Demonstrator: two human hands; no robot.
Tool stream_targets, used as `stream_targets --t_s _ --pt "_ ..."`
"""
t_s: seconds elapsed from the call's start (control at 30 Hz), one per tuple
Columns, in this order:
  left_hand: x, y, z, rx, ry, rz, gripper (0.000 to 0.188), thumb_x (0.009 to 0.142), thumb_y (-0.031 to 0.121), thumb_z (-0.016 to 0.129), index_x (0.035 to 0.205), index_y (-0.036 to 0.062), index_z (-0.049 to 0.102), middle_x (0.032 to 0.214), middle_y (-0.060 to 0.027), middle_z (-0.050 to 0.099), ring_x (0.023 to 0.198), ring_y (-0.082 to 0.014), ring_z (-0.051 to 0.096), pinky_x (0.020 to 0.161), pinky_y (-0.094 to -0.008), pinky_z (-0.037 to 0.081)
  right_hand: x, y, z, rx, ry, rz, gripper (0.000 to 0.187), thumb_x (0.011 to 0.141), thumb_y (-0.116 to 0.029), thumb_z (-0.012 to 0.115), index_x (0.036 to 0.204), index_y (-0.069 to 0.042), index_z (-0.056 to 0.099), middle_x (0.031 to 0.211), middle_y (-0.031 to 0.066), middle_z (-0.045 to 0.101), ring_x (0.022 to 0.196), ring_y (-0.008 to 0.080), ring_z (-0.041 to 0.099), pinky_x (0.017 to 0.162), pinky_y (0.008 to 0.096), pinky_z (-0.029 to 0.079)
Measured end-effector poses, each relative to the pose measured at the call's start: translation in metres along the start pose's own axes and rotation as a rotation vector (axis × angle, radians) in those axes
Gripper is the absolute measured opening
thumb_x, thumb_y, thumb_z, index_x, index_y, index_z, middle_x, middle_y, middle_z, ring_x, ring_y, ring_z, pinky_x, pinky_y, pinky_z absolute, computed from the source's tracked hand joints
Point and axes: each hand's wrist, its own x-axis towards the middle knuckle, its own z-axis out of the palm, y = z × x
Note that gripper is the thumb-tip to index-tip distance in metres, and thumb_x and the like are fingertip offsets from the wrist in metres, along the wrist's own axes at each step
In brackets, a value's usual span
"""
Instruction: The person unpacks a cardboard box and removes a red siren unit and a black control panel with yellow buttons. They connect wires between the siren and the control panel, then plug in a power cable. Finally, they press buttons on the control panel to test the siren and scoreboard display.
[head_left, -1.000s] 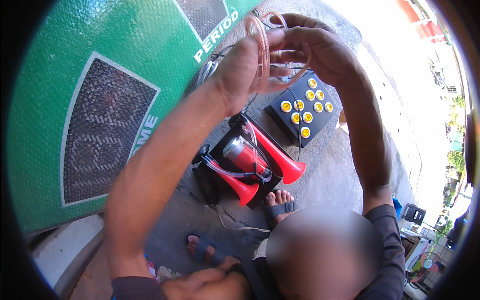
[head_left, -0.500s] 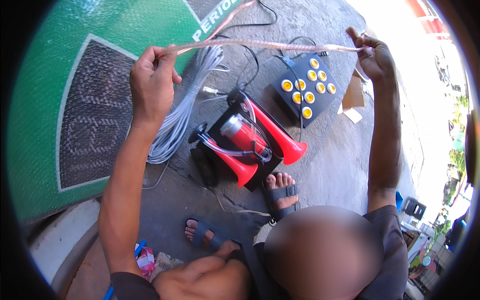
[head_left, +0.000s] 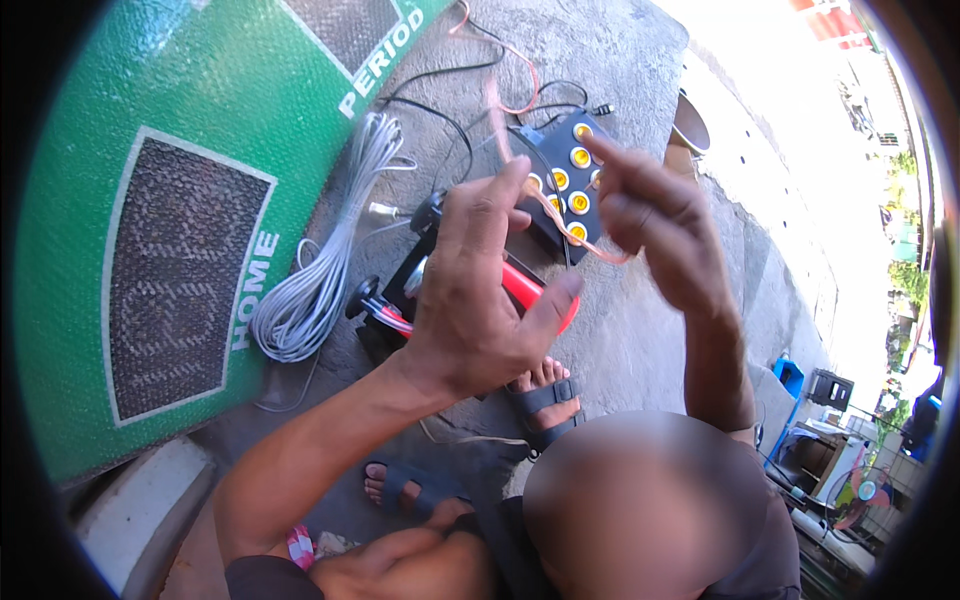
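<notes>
Right hand (head_left: 664, 226) moved inward, partly hiding the box (head_left: 578, 180).

We see a rough grey concrete floor (head_left: 655, 330); on it lie a coil of pale grey cable (head_left: 312, 290), a black box with round yellow-and-white buttons (head_left: 567, 166), a black unit with red horns (head_left: 527, 290), and part of a translucent copper-pink wire (head_left: 534, 75). Dark strapped sandals (head_left: 548, 397) rest there.
</notes>
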Motion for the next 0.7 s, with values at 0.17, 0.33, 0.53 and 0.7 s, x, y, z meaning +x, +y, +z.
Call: stream_targets --t_s 0.17,0.33,0.53,0.7 --pt "0.006 0.023 -0.018 -0.268 -0.027 -0.125 0.063 0.084 0.014 0.08 0.136 -0.0081 0.052 0.105 -0.0214 0.069 0.092 -0.0278 0.073 0.073 -0.0343 0.058 -0.003 -0.001 0.033 0.098 -0.112 -0.058 0.067 0.087 0.005 0.077 0.146 -0.002 0.044 0.097 0.0091 0.07 0.094 0.014 0.07 0.081 0.0269 0.057" --pt "0.001 0.025 -0.042 -0.171 -0.019 -0.262 0.017 0.089 0.002 0.071 0.105 -0.0031 0.07 0.09 -0.0138 0.071 0.08 -0.0233 0.072 0.068 -0.0336 0.056 -0.005 -0.007 0.04 0.199 -0.144 -0.008 0.05 0.087 0.009 0.07 0.13 -0.001 0.047 0.095 0.0098 0.066 0.094 0.0145 0.066 0.083 0.0293 0.054" --pt "0.003 0.027 -0.059 -0.049 -0.027 -0.252 0.02 0.088 0.004 0.073 0.107 -0.0022 0.07 0.087 -0.0127 0.068 0.078 -0.0255 0.07 0.07 -0.0348 0.055 -0.004 -0.008 0.04 0.223 -0.091 -0.032 0.048 0.086 0.01 0.07 0.128 -0.001 0.048 0.095 0.009 0.067 0.092 0.014 0.067 0.082 0.0281 0.054" --pt "-0.001 0.03 -0.054 0.03 -0.052 -0.019 0.022 0.087 0.008 0.077 0.107 -0.0002 0.071 0.086 -0.0127 0.068 0.075 -0.0247 0.07 0.065 -0.0368 0.054 -0.009 -0.008 0.052 0.18 -0.147 0.023 0.046 0.085 0.008 0.072 0.123 -0.003 0.049 0.093 0.0074 0.067 0.089 0.0125 0.066 0.076 0.0277 0.054"
